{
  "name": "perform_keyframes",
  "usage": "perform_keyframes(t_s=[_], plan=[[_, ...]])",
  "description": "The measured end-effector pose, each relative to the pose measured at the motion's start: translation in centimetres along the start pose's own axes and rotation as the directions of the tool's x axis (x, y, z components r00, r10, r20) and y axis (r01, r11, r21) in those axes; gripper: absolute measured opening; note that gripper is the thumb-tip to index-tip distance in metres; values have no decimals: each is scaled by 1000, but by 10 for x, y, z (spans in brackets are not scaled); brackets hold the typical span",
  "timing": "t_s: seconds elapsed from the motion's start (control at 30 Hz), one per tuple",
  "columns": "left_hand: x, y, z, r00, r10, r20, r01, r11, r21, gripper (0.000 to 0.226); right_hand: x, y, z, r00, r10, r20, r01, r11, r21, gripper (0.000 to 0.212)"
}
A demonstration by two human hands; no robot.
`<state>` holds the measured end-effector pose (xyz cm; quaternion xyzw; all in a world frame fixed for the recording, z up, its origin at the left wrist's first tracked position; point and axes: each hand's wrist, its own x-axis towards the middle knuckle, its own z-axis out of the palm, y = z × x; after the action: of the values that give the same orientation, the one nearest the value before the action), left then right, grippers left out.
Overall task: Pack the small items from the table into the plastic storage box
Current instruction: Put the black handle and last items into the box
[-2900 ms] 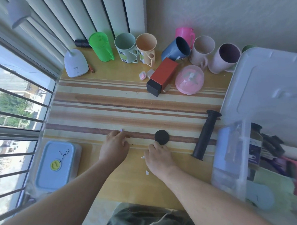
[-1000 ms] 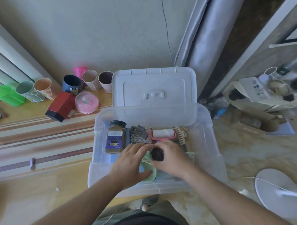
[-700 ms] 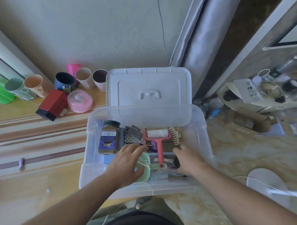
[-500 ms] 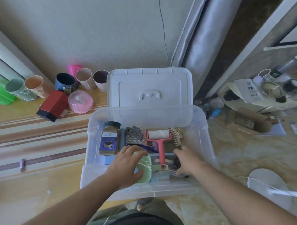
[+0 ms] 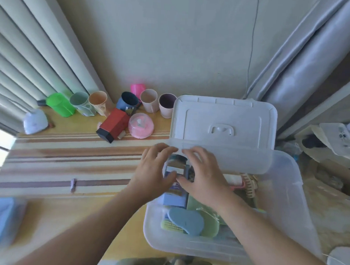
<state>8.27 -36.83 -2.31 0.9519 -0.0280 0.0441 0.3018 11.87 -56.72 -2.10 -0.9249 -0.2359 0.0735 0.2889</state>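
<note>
Both hands [image 5: 177, 173] curled around jar [image 5: 176, 168] inside storage box [image 5: 291, 198], already partly filled; cups [image 5: 149, 100], red box [image 5: 113, 127] left on surface [image 5: 70, 154].

Pastel cups, striped counter [image 5: 50, 161], clear box [image 5: 287, 195]

Brown and cream bands cross the yellow counter; green jug [image 5: 61, 104], red-and-black carton [image 5: 114, 125], pink dome [image 5: 141, 125], white lid [image 5: 224, 118], blue-labelled jar [image 5: 176, 168].

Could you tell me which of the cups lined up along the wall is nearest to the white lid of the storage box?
The dark purple-lined cup at the right end of the row; it stands right beside the lid, unlike the others further left.
</note>
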Motion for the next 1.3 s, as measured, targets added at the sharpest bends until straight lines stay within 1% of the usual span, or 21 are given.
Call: perform_keyframes(t_s=[0.1, 0.17, 0.27, 0.33, 0.37, 0.47, 0.57, 0.63, 0.73, 0.8, 0.87, 0.9, 0.97, 1.0, 1.07, 1.13, 1.2, 1.3], plan=[[-9, -54, -35, 987, -140, -75, 140, 990, 1, 61, 43, -35, 21, 995, -95, -19, 95, 995, -6, 64], [-21, -96, -56, 965, -245, -88, 247, 969, 5, 63, 73, -60, 35, 991, -136, -16, 135, 990, -28, 63], [-47, -160, -77, 918, -391, -71, 394, 918, 41, 67, 120, -102, 66, 985, -163, 51, 167, 982, -83, 63], [-63, -201, -87, 871, -489, -52, 491, 869, 51, 71, 157, -129, 98, 977, -172, 124, 188, 973, -133, 66], [-69, -218, -90, 856, -516, -39, 518, 854, 59, 73, 175, -140, 116, 971, -173, 168, 202, 964, -174, 67], [-81, -262, -97, 842, -540, 7, 538, 840, 75, 75, 230, -162, 171, 948, -141, 286, 235, 914, -331, 77], [-85, -294, -103, 832, -553, 46, 550, 833, 56, 74, 272, -170, 212, 931, -123, 343, 279, 847, -452, 98], [-84, -311, -106, 824, -564, 50, 563, 826, 36, 72, 293, -169, 229, 909, -134, 394, 342, 783, -521, 108], [-78, -330, -108, 819, -570, 67, 568, 822, 49, 73, 317, -165, 241, 872, -123, 473, 410, 712, -570, 107], [-70, -340, -109, 819, -567, 91, 564, 824, 58, 73, 326, -164, 244, 860, -137, 491, 436, 698, -568, 97], [-56, -348, -109, 835, -539, 113, 536, 842, 57, 71, 328, -161, 241, 859, -200, 470, 460, 703, -542, 88], [-46, -353, -108, 845, -521, 119, 518, 854, 55, 70, 325, -160, 237, 868, -242, 434, 460, 721, -519, 86], [-20, -362, -106, 862, -488, 134, 482, 873, 81, 70, 314, -159, 228, 906, -293, 305, 405, 808, -429, 82], [-4, -366, -104, 870, -473, 140, 461, 880, 111, 70, 305, -158, 223, 929, -287, 233, 357, 861, -363, 77], [31, -374, -99, 878, -447, 169, 419, 890, 180, 71, 284, -154, 214, 971, -217, 105, 234, 949, -211, 69], [68, -380, -92, 895, -395, 208, 340, 905, 257, 73, 259, -150, 207, 997, -70, 25, 70, 997, -31, 64], [99, -384, -83, 908, -348, 234, 267, 910, 319, 76, 231, -146, 200, 998, 63, -16, -61, 992, 107, 65], [132, -391, -63, 890, -339, 304, 210, 898, 387, 81, 196, -144, 191, 986, 158, -49, -145, 968, 206, 67]])
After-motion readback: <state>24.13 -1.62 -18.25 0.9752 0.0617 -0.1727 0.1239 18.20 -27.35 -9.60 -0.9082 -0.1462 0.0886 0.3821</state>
